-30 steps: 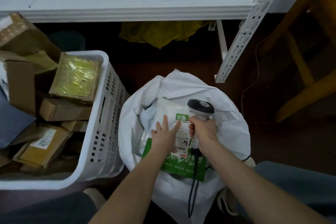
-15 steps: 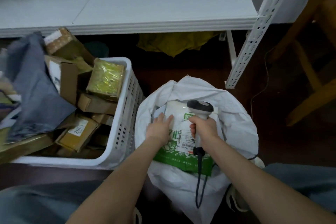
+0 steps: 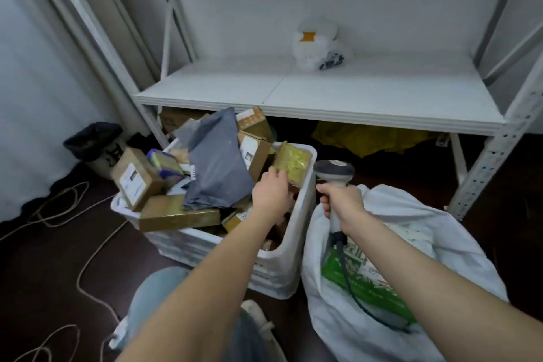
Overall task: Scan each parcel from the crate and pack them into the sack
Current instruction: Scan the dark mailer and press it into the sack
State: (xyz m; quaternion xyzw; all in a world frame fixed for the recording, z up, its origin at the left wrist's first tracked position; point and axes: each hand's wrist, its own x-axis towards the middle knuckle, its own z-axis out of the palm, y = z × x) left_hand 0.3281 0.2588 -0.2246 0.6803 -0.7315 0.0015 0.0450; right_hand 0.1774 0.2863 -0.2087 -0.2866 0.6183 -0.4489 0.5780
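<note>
Left hand quit the green-and-white pouch in the white woven sack right of the white plastic crate; fingers loose, empty, at the crate's yellow film-wrapped parcel. Right hand clenches grey handheld scanner. We'd lift the parcel label-up.

The room is dim and grey. Soft light falls on the white shelf, but the floor and the space under the shelf are very dark. The plastic bag and the left hand look blurry. The shelf posts bend near the edges.
</note>
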